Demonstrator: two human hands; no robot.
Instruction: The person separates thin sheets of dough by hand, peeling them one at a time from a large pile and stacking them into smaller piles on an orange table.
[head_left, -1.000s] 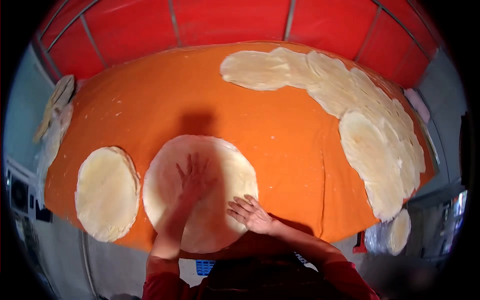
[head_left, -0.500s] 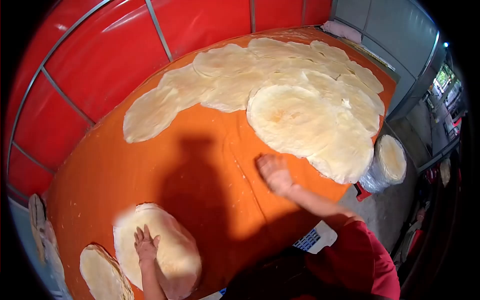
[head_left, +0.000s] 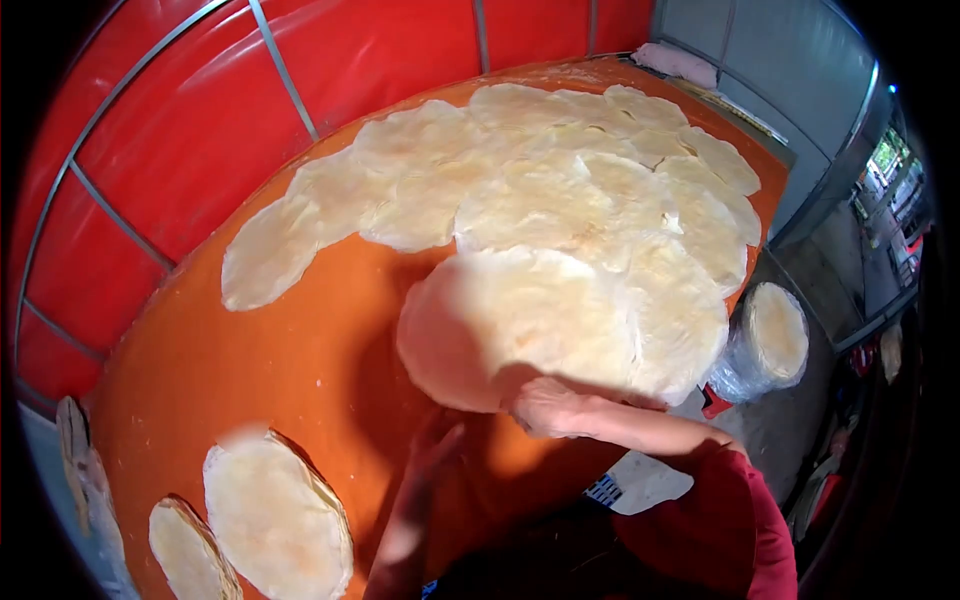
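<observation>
A large, thin round flatbread (head_left: 560, 315) lies at the near side of many overlapping flatbreads on the orange-covered table. My right hand (head_left: 548, 407) is at its near edge, fingers curled over the rim, fingertips partly hidden. My left hand (head_left: 435, 445) is in shadow just below the sheet's lower left edge; its thumb stands apart from the fingers, and nothing shows in it. At the lower left are a stack of round flatbreads (head_left: 275, 515) and a smaller stack (head_left: 190, 555), both away from my hands.
Overlapping flatbreads (head_left: 520, 165) cover the far part of the orange table (head_left: 230, 375). Red panels (head_left: 190, 130) with metal bars rise behind it. A plastic-wrapped stack (head_left: 775, 340) stands off the right edge. A white and blue plastic object (head_left: 640, 485) is beside my right arm.
A large flatbread now lies at the near side of the spread. My left hand has left the lower-left stack and moved right; my right hand has shifted nearer me, onto the sheet's edge.
</observation>
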